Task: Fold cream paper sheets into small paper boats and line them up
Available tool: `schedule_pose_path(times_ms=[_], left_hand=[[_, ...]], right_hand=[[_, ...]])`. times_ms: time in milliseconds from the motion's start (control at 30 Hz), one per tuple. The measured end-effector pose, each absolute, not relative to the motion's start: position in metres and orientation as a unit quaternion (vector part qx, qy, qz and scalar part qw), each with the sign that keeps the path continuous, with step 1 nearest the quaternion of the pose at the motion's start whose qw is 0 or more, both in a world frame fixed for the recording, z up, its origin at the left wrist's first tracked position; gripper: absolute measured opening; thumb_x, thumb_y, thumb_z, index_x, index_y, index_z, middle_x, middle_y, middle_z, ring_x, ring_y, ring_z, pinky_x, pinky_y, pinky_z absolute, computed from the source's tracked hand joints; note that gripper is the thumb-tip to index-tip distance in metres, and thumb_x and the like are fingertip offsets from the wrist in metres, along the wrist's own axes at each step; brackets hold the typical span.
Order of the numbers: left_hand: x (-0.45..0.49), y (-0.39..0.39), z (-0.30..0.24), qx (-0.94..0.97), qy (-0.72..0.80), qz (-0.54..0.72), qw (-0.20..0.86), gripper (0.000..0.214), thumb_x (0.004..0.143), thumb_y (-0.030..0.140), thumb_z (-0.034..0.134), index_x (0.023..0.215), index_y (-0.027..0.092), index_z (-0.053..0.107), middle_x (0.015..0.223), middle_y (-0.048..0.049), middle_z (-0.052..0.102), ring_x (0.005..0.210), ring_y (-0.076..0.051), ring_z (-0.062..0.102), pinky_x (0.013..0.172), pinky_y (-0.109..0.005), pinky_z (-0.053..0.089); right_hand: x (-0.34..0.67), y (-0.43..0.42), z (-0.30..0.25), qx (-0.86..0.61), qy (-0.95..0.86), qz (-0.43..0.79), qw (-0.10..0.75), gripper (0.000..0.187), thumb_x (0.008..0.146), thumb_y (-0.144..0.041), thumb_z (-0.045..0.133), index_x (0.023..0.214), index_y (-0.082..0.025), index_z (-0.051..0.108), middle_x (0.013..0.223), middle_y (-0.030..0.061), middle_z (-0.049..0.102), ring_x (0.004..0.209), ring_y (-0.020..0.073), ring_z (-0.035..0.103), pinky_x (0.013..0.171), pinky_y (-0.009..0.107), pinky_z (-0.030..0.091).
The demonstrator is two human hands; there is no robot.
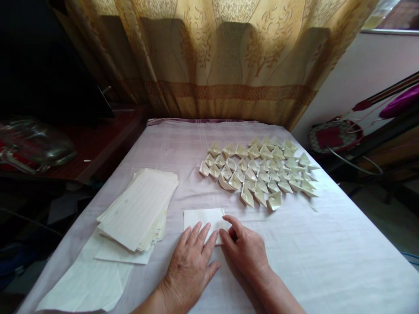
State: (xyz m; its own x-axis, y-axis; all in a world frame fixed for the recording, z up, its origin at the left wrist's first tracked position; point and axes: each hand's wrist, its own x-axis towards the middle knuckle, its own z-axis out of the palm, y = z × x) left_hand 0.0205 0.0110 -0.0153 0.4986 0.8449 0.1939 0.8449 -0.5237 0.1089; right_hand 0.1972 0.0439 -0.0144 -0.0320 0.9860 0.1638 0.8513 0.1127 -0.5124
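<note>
A folded sheet of white paper (203, 216) lies on the cloth-covered table in front of me. My left hand (193, 261) rests flat on its near part, fingers stretched out and slightly apart. At the paper's right edge, my right hand (245, 246) has its thumb and index finger on the fold, the other fingers curled under. Beyond the hands, several folded paper boats (252, 174) stand close together in rows. To the left lies a stack of lined paper sheets (140, 205), with a larger loose sheet (88, 274) partly beneath it.
A white checked cloth (310, 257) covers the table. Behind it hangs a gold patterned curtain (196, 56). On the left, a dark red cabinet (108, 139) holds a bag in clear plastic (36, 144). A round patterned object (334, 133) sits beyond the right edge.
</note>
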Motion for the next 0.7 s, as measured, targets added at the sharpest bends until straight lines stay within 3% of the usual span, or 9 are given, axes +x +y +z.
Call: schedule_pose_path(times_ms=[167,433,700], left_hand=[[0.0202,0.0113,-0.015,-0.865,-0.49,-0.112,-0.011,0.057,0.091,0.047,0.06,0.142,0.026,0.049,0.145,-0.0068,0.055,0.134,-0.029,0.049,0.108,-0.048,0.044],[0.0199,0.0114,-0.0123,-0.866,-0.487,-0.115,-0.002,0.057,0.092,0.052,0.057,0.141,0.024,0.05,0.145,-0.0064,0.055,0.133,-0.029,0.05,0.107,-0.048,0.044],[0.0201,0.0118,-0.0126,-0.867,-0.485,-0.111,-0.004,0.055,0.092,0.05,0.056,0.141,0.025,0.05,0.143,-0.0078,0.056,0.133,-0.03,0.049,0.107,-0.048,0.043]], right_hand=[[0.1967,0.0428,-0.0115,-0.639,-0.713,0.14,0.255,0.025,0.09,-0.032,0.048,0.094,-0.023,0.071,0.063,-0.0001,0.069,0.056,0.0152,0.063,0.058,0.024,0.037],[0.1974,0.0411,-0.0147,-0.619,-0.739,0.099,0.247,0.026,0.094,-0.03,0.045,0.092,-0.022,0.07,0.078,0.0027,0.072,0.064,0.0152,0.066,0.061,0.024,0.038],[0.196,0.0407,-0.0147,-0.619,-0.74,0.089,0.247,0.026,0.094,-0.029,0.045,0.09,-0.021,0.07,0.078,0.0027,0.071,0.061,0.0141,0.064,0.06,0.024,0.036]])
